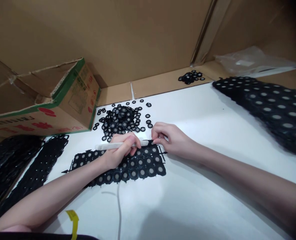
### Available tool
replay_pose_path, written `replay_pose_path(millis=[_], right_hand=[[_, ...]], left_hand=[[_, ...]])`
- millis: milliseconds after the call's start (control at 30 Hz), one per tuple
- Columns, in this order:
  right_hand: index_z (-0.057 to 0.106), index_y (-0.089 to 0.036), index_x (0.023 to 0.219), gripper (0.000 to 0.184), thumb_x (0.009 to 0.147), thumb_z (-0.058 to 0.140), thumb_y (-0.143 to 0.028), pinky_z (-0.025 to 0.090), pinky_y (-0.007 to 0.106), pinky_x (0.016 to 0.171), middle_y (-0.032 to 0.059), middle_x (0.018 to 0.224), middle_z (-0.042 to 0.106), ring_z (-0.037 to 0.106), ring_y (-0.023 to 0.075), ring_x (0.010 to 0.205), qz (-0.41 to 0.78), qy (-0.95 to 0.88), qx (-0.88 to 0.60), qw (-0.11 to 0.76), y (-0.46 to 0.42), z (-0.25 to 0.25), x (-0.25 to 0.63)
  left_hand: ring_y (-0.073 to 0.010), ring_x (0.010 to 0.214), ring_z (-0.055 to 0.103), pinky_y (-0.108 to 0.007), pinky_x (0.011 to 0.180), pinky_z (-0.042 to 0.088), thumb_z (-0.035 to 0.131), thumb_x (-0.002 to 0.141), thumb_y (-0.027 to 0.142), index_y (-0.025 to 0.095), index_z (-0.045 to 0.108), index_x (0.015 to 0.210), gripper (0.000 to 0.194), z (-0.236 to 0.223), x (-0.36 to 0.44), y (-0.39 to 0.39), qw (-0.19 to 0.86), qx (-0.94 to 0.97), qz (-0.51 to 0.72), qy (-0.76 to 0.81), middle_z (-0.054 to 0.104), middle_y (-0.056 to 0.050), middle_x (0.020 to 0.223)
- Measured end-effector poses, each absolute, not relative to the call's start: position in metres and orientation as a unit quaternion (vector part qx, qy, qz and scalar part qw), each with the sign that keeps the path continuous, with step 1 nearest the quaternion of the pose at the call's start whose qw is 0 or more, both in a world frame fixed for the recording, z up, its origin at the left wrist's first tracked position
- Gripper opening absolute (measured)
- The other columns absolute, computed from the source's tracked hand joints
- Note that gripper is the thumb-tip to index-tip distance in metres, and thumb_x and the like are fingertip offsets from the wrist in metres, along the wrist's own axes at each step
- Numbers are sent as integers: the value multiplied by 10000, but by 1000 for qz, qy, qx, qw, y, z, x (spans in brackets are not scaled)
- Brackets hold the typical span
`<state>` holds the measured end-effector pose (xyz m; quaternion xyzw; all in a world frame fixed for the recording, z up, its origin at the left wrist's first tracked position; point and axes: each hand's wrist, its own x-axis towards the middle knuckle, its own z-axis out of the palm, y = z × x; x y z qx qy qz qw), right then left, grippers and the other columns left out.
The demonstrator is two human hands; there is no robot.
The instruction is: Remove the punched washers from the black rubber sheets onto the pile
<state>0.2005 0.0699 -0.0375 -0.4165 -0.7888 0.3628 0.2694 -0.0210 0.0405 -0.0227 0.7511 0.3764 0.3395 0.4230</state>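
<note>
A black rubbery sheet point(142, 172) with rows of round grey-centred cells lies on the white table in front of me. My left hand point(122, 150) is closed around a white pen-like tool point(110, 145), held nearly level over the sheet's far edge, its tip pointing right. At the sheet's far right corner, the thumb and fingers of my right hand point(169, 138) are pinched together close to that tip. Whatever sits between those fingertips is too small to make out. Just beyond both hands is a heap of small black rings point(120, 118) with pale centres.
An open cardboard box point(75, 93) stands at the left. Dark strips point(42, 160) lie below it. At the right is a large black sheet with pale discs point(275, 106), near a clear plastic bag point(253, 60). A smaller ring pile point(191, 77) rests by the cardboard wall point(127, 40).
</note>
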Motion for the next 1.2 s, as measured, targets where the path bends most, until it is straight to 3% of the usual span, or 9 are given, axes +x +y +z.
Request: replay_pose_path(millis=[367,1033,1200], right_hand=[[475,-199,638,217,752,523,-20,396,285,619,12,761,540,476,130,651,368,-787,-425,253,68,-32,199],[458,-201,627,226,730,499,-3,385,269,613,3,751,519,466,120,640,373,-790,-415,254,65,-27,199],[521,-204,746,121,771,620,-140,400,304,678,23,796,554,491,167,747,363,-817,-403,198,62,-24,204]], left_hand=[[-59,465,447,-192,552,389,336,1012,349,137,611,740,441,-17,-18,37,381,783,317,376,529,34,536],[-73,476,435,-215,535,340,347,980,307,129,581,634,454,-9,-19,39,417,786,227,396,484,28,487],[-71,493,439,-211,543,339,358,977,329,129,604,665,444,-12,-23,36,416,779,255,394,517,23,523]])
